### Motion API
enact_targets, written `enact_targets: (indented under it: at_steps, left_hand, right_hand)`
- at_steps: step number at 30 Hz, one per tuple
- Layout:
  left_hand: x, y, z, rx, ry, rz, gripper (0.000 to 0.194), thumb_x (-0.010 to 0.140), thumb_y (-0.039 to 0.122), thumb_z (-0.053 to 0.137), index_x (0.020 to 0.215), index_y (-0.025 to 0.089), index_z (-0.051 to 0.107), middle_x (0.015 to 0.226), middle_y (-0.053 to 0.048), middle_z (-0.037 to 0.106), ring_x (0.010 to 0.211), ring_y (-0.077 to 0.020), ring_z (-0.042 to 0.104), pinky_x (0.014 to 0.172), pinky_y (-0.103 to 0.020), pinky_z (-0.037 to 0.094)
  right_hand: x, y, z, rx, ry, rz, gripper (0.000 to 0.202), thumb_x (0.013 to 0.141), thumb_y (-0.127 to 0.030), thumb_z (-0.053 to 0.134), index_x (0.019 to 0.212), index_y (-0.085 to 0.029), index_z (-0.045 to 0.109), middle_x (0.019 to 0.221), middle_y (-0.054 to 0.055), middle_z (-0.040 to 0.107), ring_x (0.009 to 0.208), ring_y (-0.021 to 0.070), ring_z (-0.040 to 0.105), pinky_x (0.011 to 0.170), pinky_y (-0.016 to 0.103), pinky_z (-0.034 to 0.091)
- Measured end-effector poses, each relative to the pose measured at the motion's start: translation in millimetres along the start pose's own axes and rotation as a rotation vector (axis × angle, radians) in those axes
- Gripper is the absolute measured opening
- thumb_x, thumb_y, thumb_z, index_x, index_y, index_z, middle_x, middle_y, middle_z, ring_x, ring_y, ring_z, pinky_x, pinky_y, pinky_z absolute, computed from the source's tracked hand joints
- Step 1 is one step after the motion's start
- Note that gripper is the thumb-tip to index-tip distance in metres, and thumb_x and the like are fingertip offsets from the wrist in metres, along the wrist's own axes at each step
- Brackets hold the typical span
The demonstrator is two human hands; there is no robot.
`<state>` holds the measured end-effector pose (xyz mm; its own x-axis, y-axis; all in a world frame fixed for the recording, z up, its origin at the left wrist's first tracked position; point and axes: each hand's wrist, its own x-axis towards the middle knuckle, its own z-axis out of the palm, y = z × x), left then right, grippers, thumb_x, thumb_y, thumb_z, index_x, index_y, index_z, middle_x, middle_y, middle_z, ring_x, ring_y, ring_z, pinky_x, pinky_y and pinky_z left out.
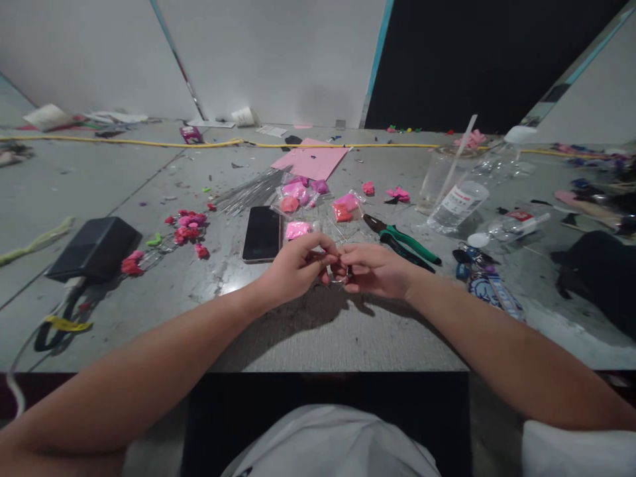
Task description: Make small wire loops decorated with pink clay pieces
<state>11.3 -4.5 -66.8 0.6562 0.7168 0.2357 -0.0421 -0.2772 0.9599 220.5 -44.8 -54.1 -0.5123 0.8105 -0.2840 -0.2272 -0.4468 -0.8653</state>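
Observation:
My left hand (297, 266) and my right hand (378, 270) meet over the near middle of the table, fingertips pinched together. A thin shiny loop (338, 282), apparently wire, shows below the fingertips; most of it is hidden by the fingers. Just beyond my left hand lie a pink clay packet (298, 230) and a black phone (262, 234). Green-handled pliers (401, 240) rest beyond my right hand, jaws toward the left. A bundle of thin straight wires (256, 191) spreads out behind the phone.
More clay packets (297, 193) lie near a pink sheet (314, 159). Small red and pink pieces (189, 226) and a black power adapter (95, 248) are at left. At right stand a plastic cup (437, 175), a bottle (460, 204) and keys with tags (489, 281). A yellow cord (298, 144) crosses the back.

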Motion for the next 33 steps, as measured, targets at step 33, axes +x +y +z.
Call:
enact_targets:
  at_steps: [33]
  left_hand:
    - [7, -2, -1.9, -0.255, 0.004, -0.25, 0.018, 0.097, 0.029, 0.072, 0.094, 0.017, 0.059, 0.069, -0.002, 0.073, 0.059, -0.0115, 0.069, 0.062, -0.023, 0.057]
  right_hand:
    - [-3, -3, -8, -1.071, 0.248, -0.521, 0.019, 0.099, -0.033, 0.067, 0.084, -0.021, 0.064, 0.077, 0.002, 0.064, 0.069, 0.0152, 0.054, 0.063, 0.03, 0.041]
